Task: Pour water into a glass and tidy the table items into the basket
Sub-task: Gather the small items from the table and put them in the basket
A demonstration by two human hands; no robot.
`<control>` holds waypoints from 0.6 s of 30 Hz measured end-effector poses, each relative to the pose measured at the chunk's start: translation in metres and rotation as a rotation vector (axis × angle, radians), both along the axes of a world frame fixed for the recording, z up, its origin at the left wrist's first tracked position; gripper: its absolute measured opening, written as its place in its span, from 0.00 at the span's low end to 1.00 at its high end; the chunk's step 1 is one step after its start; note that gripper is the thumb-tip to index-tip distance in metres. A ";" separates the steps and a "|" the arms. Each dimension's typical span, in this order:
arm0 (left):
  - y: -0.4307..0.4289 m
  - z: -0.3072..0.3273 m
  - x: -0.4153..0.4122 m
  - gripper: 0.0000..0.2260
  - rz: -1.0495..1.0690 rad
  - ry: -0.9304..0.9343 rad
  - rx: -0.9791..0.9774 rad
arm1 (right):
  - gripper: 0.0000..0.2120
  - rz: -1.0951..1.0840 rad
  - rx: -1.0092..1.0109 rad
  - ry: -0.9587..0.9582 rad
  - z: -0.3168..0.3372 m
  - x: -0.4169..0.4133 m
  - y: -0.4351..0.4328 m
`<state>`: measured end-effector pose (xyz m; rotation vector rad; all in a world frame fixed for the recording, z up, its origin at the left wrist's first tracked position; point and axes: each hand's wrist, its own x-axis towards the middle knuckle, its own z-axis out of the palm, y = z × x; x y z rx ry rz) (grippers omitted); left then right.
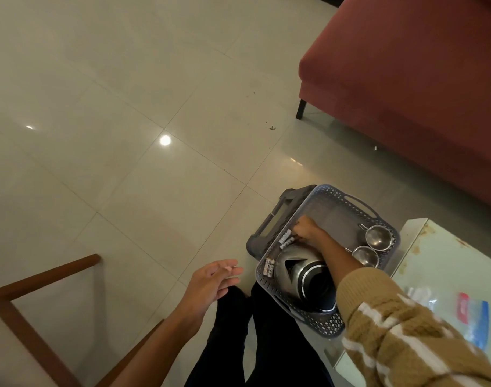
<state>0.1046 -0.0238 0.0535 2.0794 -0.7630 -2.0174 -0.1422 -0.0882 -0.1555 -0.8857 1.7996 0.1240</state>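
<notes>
As the R hand (305, 229) reaches into the grey perforated basket (332, 324), its fingers are bent down onto a cluster of AA batteries (286, 239) lying against the basket's left wall. Knuckles hide the fingertips, so I cannot tell whether a battery is pinched or only touched. R forearm crosses over the basket; its tan knit sleeve (392, 325) w/ white stripes covers the near-right corner.

L hand (213, 280): fingers straight and slightly spread, holding nothing, hovering above the floor just left of the basket, beside dark trouser legs (266, 344).

Basket contents:
- Steel kettle (303, 275), near-left part, spout pointing toward the far side; upright or tipped, cannot tell.
- Second battery group (268, 267), wedged btwn kettle and left wall.
- Two small steel cups (377, 237) w/ wire handles, touching each other, along the right wall.

Basket sits at the left end of a pale table (439, 247) w/ rust-coloured stains; its far-left part overhangs a dark grey plastic lid or tray (266, 222) underneath. A clear plastic bag (474, 317) w/ red and blue print lies on the table, right of the sleeve, apart from the basket.

Surroundings: glossy tiled floor (127, 135); red sofa (406, 93) at far right; wooden chair frame (29, 303) at near left.
</notes>
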 end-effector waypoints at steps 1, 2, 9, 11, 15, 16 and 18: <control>0.000 0.000 0.000 0.10 0.005 0.002 -0.002 | 0.14 0.006 0.017 -0.017 0.002 0.001 0.001; 0.001 0.000 0.001 0.10 0.010 0.003 -0.003 | 0.14 0.011 0.026 -0.033 0.002 0.002 0.001; 0.005 0.000 0.000 0.10 0.024 0.001 0.004 | 0.18 0.111 0.053 -0.166 0.013 0.006 0.001; 0.006 -0.001 0.000 0.10 0.030 0.003 0.007 | 0.17 0.130 0.063 -0.204 0.016 0.008 0.001; 0.005 -0.001 -0.002 0.11 0.036 0.001 0.011 | 0.12 0.130 0.059 -0.292 0.020 0.012 0.001; 0.005 -0.001 -0.002 0.11 0.038 0.001 0.012 | 0.10 0.129 0.068 -0.310 0.020 0.012 0.001; 0.004 -0.002 -0.003 0.11 0.039 -0.001 0.012 | 0.09 0.141 0.098 -0.310 0.020 0.013 0.001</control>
